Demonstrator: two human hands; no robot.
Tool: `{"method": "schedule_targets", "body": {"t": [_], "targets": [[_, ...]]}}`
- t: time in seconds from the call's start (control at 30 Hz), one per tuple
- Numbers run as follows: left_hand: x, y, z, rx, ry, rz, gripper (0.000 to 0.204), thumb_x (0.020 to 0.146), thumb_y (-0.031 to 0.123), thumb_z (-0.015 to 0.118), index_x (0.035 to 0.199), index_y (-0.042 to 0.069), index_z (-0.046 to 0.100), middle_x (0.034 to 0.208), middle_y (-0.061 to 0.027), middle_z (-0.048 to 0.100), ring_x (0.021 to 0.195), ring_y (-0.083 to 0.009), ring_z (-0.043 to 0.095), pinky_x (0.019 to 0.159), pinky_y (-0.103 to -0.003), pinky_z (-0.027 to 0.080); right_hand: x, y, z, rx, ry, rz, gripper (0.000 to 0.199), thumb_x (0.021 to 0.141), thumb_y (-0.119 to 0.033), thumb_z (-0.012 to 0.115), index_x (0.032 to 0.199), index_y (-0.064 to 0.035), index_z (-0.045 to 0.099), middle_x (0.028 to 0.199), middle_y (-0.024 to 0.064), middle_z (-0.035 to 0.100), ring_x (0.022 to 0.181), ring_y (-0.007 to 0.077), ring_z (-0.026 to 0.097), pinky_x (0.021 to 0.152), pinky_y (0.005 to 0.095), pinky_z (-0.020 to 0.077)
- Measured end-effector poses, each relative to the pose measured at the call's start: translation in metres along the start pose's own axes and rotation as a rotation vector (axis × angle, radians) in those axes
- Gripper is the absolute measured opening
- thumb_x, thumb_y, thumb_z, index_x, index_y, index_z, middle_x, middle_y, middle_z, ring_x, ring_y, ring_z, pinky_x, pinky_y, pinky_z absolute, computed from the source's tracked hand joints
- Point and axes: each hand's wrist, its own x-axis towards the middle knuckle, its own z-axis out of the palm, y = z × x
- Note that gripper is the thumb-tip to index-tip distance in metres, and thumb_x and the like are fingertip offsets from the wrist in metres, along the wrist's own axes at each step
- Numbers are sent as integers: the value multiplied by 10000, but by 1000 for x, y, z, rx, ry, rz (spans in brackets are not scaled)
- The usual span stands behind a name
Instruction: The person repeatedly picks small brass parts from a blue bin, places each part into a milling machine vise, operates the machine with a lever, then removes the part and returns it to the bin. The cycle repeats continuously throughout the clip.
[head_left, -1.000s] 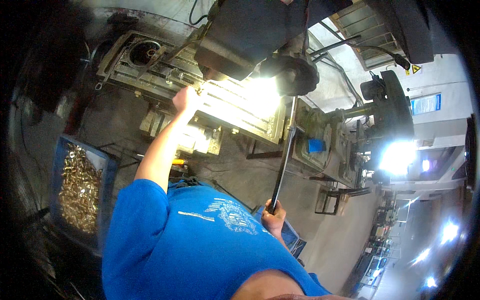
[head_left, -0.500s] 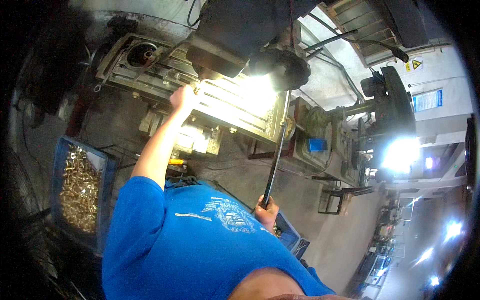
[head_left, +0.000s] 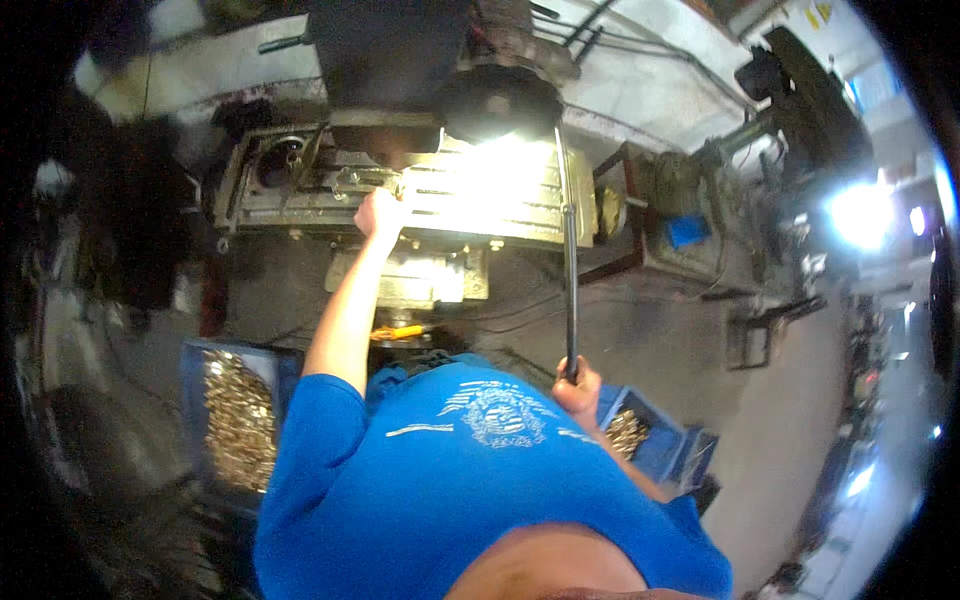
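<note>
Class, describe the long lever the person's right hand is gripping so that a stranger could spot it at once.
Start at the brightly lit machine table in the upper middle. From its right side a thin dark lever runs straight down to the right hand, which grips its lower end. Unlike the blue bins of brass parts nearby, it is one slim, straight, dark rod.

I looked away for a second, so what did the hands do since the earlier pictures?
Not much changed. The right hand kept its grip on the end of the long black lever, which now stands straighter up the picture than it did a second ago. The left hand stayed up on the lit machine table. Both blue bins of brass parts sit where they were.
</note>
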Motion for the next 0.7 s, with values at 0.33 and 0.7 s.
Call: {"method": "schedule_targets", "body": {"t": [0.33, 0.7], "targets": [[4, 4, 5, 68, 31, -12, 613, 666, 616, 589, 717, 11, 671, 775, -197, 656, 755, -351, 649, 664, -445, 503, 3, 11, -2, -95, 29, -60, 249, 602, -246, 589, 706, -58, 464, 600, -38, 403, 558, 73, 379, 481, 255, 305], [16, -12, 24, 86, 62, -14, 620, 669, 631, 627, 626, 13, 656, 539, -108, 619, 485, -214, 629, 562, -351, 510, 9, 9, 1, -87, 42, -94, 253, 598, -254, 582, 693, -55, 458, 594, -15, 419, 558, 86, 393, 488, 260, 319]]}}
